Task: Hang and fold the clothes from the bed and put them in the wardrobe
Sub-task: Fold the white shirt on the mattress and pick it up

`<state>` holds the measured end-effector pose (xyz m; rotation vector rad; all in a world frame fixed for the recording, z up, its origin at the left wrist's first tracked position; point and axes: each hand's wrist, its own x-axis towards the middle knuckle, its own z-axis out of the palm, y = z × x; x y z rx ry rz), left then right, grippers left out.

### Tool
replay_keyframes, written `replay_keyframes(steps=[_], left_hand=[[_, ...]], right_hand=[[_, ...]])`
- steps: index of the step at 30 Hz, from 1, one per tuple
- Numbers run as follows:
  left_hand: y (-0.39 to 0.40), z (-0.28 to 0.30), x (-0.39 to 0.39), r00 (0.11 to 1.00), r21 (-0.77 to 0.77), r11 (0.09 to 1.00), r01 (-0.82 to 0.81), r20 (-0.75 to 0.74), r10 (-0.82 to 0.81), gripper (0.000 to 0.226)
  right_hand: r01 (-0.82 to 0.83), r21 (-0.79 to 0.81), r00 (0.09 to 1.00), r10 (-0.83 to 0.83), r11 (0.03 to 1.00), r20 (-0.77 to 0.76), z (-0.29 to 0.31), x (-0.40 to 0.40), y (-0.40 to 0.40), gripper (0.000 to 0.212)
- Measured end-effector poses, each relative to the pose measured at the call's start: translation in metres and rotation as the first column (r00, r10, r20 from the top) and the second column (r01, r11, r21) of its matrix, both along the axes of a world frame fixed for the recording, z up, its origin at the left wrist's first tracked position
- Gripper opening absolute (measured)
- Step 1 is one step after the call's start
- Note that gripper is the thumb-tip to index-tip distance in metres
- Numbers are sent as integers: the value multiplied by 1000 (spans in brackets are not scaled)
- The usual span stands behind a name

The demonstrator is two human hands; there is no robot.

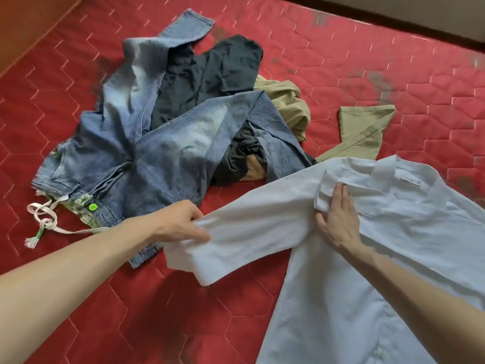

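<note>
The white shirt (341, 232) lies spread on the red bed (78, 324), just beside the heap of jeans (147, 143), and the step in hand looks like folding its sleeve inward. The left hand (181, 222) has its grip pinching the sleeve end, while the right hand (339, 216) presses flat, fingers straight, near the shoulder. Next, the sleeve probably needs laying across the body and smoothing.
</note>
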<state>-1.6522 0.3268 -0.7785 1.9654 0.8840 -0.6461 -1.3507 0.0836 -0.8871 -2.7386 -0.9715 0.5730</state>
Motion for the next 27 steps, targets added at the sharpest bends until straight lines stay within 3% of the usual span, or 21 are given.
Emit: replay_keyframes(steps=[5,9,12,14,19,24,26,27], left_hand=[[13,11,1,994,219,973,78,-97,-58,34],[16,31,14,997,156,985,77,-12,-76,34],[16,44,24,995,166,982,88,26,-94,40],[14,51,29,994,171,980,103,30,-110,41],[14,64,37,999,59,998,36,28,-38,36],[-9,68,70,970,-161,958,-236,16,241,22],[-26,66,89,943,-236,918,-319,21,333,31],[-34,65,101,920,-255,895,-367,42,389,46]], right_hand=[[-67,42,995,64,997,72,19,-28,3,108],[33,56,996,-38,998,86,28,-60,14,107],[177,9,984,-177,984,-17,37,-76,27,104],[175,7,983,-174,985,-54,39,-73,32,103],[64,254,998,-64,965,-8,54,-66,31,101],[-279,542,939,344,793,-19,82,-101,17,112],[-308,619,895,441,723,-70,94,-111,10,108],[-285,658,884,456,697,-100,100,-115,6,106]])
